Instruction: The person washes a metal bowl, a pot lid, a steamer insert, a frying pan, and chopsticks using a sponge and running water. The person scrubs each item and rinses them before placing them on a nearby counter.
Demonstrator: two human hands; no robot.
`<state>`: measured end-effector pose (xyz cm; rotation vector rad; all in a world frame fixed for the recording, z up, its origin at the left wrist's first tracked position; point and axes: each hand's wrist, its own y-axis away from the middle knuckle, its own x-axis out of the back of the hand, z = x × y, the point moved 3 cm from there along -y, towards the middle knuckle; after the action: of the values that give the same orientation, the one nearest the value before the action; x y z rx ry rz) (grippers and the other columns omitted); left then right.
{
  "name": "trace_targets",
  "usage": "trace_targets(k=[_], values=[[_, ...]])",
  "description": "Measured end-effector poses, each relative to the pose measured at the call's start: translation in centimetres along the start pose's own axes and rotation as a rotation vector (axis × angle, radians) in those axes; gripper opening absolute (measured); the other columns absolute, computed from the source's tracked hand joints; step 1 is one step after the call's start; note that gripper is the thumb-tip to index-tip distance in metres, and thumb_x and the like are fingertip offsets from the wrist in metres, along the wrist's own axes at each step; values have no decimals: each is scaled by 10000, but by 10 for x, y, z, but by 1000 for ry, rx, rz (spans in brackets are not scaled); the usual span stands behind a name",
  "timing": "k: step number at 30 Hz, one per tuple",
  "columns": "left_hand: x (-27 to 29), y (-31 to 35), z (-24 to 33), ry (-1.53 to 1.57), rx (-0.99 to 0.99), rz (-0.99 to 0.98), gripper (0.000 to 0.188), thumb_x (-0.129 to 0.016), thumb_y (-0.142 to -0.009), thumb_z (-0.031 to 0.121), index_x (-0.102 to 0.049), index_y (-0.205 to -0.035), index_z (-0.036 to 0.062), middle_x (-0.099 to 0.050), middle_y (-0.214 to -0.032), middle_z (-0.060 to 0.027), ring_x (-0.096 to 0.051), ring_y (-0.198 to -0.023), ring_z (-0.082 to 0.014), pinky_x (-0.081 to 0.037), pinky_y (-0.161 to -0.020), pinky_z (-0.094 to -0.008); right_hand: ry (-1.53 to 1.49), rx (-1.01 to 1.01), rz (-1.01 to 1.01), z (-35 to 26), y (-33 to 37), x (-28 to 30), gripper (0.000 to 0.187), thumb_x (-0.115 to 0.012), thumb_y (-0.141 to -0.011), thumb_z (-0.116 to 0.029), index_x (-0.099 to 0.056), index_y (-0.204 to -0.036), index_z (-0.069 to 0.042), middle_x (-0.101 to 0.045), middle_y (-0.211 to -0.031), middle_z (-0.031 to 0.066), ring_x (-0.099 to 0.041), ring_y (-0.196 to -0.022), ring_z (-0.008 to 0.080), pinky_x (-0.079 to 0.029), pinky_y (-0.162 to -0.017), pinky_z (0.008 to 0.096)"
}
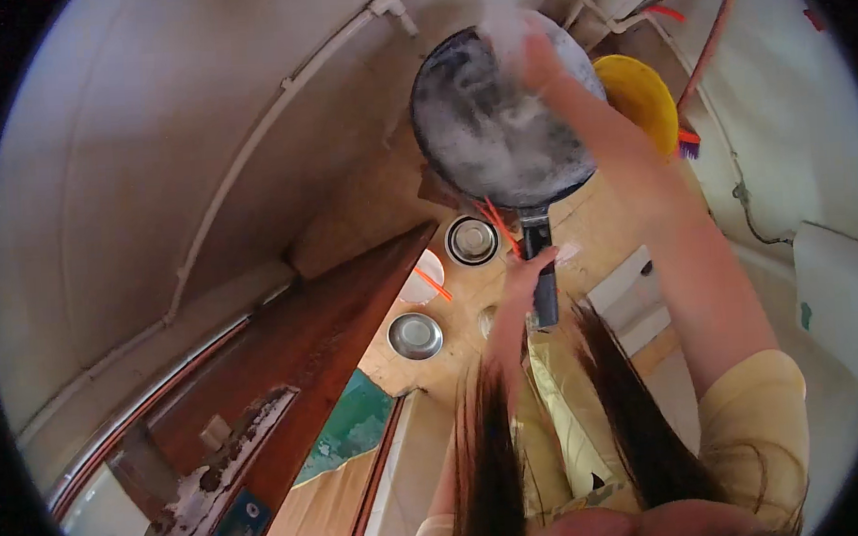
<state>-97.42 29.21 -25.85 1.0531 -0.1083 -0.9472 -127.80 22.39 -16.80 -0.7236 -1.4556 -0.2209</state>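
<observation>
Dark wood of a door (308, 362) fills the lower left, its edge slanting up toward my pan and leaving only a narrow strip of tan floor (461, 325) beside it. Above that I hold a black frying pan (494, 119), soapy and tilted, well over the floor; my left hand (529, 268) is closed round its handle. My right hand (537, 58) presses against the pan's upper rim, blurred in foam, so I cannot tell how its fingers stand. A yellow tub (645, 96) sits just behind my right forearm, half hidden. Below the pan lie two steel bowls (472, 240) (415, 336) and a white cup (422, 278), near one another. My hair (631, 413) hangs down, covering my lap.
</observation>
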Motion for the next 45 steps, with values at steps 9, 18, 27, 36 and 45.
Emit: trace_targets(k=[9,18,27,36,45], values=[[-4,39,50,-65,18,-181,219,-661,-690,107,-546,-840,-4,-586,-682,-91,-577,-584,-173,-489,-493,-303,87,-6,-269,40,117,36,106,-524,-704,-112,-589,-784,-88,-565,-769,84,-536,-809,247,-409,-658,374],[-29,65,85,-136,16,-106,199,-630,-699,150,-555,-794,-9,-584,-664,-105,-562,-540,-177,-469,-484,-278,-1115,-818,594,76,129,97,168,-499,-823,-123,-520,-949,-14,-583,-816,101,-582,-713,178,-460,-640,303],[-22,58,82,-163,-47,-66,213,-615,-709,194,-556,-790,6,-586,-667,-80,-562,-547,-160,-450,-480,-261,-886,-1164,-268,48,177,49,539,-595,-668,-483,-605,-830,31,-608,-865,200,-598,-789,301,-464,-720,362],[-89,91,115,-397,-45,3,187,-638,-679,137,-537,-769,8,-575,-625,-85,-553,-492,-174,-450,-444,-273,-872,-1013,-342,82,210,-9,349,-559,-676,-279,-606,-744,60,-604,-768,201,-590,-713,269,-454,-661,351],[-150,118,63,-882,-154,-85,308,-660,-620,73,-496,-875,15,-557,-700,-69,-556,-545,-168,-459,-471,-295,-1379,-1352,-6,60,366,-45,234,-509,-751,-209,-629,-760,-8,-611,-693,153,-605,-652,269,-465,-575,358]])
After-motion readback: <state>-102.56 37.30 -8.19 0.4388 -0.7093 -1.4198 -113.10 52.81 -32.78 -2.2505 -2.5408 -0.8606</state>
